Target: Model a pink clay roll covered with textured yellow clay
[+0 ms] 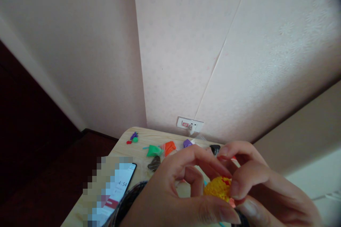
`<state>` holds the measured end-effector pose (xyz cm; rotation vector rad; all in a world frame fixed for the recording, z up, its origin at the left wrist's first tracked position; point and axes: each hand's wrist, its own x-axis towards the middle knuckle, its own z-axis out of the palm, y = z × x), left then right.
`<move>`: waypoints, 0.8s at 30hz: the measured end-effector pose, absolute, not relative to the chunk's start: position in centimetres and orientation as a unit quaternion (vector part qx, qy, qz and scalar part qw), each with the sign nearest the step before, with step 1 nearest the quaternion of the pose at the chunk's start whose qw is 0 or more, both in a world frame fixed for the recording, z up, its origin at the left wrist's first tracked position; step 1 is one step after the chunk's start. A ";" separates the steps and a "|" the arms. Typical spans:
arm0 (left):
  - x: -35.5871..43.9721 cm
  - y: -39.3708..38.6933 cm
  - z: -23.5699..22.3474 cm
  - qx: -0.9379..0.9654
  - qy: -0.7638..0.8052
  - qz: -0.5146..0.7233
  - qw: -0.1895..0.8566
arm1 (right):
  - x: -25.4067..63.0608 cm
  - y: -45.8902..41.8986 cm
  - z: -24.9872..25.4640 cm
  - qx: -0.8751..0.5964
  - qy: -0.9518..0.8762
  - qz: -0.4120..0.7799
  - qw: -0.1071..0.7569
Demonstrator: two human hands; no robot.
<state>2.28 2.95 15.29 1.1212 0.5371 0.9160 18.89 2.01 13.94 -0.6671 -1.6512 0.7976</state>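
A yellow lump of modelling clay (217, 188) with a bumpy surface and a red patch near its upper right is held up over the table, between both hands. My left hand (176, 188) curls around its left side, thumb below and fingers above. At its right side, my right hand (269, 181) pinches in with thumb and index fingertip against the clay. The fingers hide part of the lump. Something dark and something pinkish show just under the fingertips, too covered to name.
Bags of green clay (153, 150), orange clay (169, 147), purple clay (187, 143) and black clay (215, 149) lie on the wooden table (124, 149). Small purple, red and green clay pieces (134, 139) sit at the far left corner. A phone (121, 188) lies left; a wall socket (190, 124) is behind.
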 end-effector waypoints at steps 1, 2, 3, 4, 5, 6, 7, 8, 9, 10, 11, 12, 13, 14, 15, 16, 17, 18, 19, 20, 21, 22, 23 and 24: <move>2.3 2.9 15.3 0.505 0.242 0.415 0.717 | 18.9 1.9 13.9 -0.283 -0.701 0.335 0.563; 2.3 2.9 15.3 0.503 0.241 0.417 0.718 | 19.0 1.9 13.9 -0.281 -0.700 0.335 0.564; 2.3 2.9 15.3 0.500 0.241 0.421 0.718 | 19.1 1.9 13.8 -0.280 -0.700 0.337 0.564; 2.3 2.9 15.4 0.499 0.241 0.423 0.717 | 19.1 1.9 13.8 -0.281 -0.699 0.341 0.563; 2.3 3.0 15.4 0.500 0.242 0.425 0.715 | 19.2 1.9 13.8 -0.282 -0.696 0.345 0.563; 2.3 3.0 15.5 0.504 0.241 0.426 0.712 | 19.2 1.9 13.8 -0.285 -0.691 0.350 0.565; 2.3 3.0 15.6 0.510 0.239 0.427 0.707 | 19.2 1.9 13.8 -0.287 -0.686 0.349 0.571; 2.4 3.0 15.7 0.518 0.243 0.427 0.701 | 19.1 2.0 13.8 -0.289 -0.680 0.351 0.575; 2.5 3.0 15.9 0.524 0.252 0.425 0.694 | 19.1 2.0 13.8 -0.290 -0.676 0.349 0.581; 2.5 3.0 16.0 0.527 0.264 0.422 0.688 | 19.1 2.0 13.8 -0.290 -0.672 0.349 0.585; 2.5 2.9 16.1 0.529 0.282 0.420 0.682 | 19.0 1.9 13.8 -0.292 -0.668 0.352 0.586; 2.6 2.8 16.2 0.530 0.296 0.417 0.676 | 19.0 1.9 13.8 -0.295 -0.665 0.355 0.587; 2.5 2.8 16.2 0.533 0.302 0.417 0.672 | 19.0 1.9 13.8 -0.298 -0.663 0.359 0.586; 2.5 2.7 16.1 0.537 0.301 0.419 0.668 | 19.1 1.8 13.8 -0.299 -0.658 0.366 0.586; 2.4 2.6 16.1 0.541 0.295 0.423 0.664 | 19.1 1.8 13.8 -0.295 -0.656 0.372 0.587; 2.4 2.6 15.9 0.546 0.290 0.428 0.660 | 19.2 1.8 13.7 -0.288 -0.654 0.381 0.587; 2.3 2.6 15.8 0.551 0.286 0.432 0.654 | 19.3 1.9 13.5 -0.279 -0.652 0.388 0.588; 2.2 2.6 15.7 0.557 0.285 0.432 0.649 | 19.4 1.9 13.3 -0.271 -0.649 0.394 0.592; 2.1 2.6 15.6 0.563 0.290 0.430 0.644 | 19.5 1.9 13.1 -0.270 -0.643 0.401 0.594; 2.1 2.6 15.6 0.570 0.294 0.424 0.640 | 19.7 1.9 12.8 -0.274 -0.638 0.404 0.595; 2.1 2.7 15.6 0.578 0.297 0.417 0.636 | 19.8 1.9 12.6 -0.278 -0.633 0.403 0.599; 2.0 2.7 15.6 0.583 0.300 0.411 0.633 | 19.8 1.9 12.4 -0.285 -0.625 0.400 0.607; 2.0 2.7 15.7 0.586 0.301 0.409 0.631 | 19.9 1.8 12.3 -0.291 -0.618 0.394 0.615; 2.0 2.8 15.7 0.588 0.299 0.410 0.630 | 19.9 1.7 12.3 -0.300 -0.610 0.387 0.623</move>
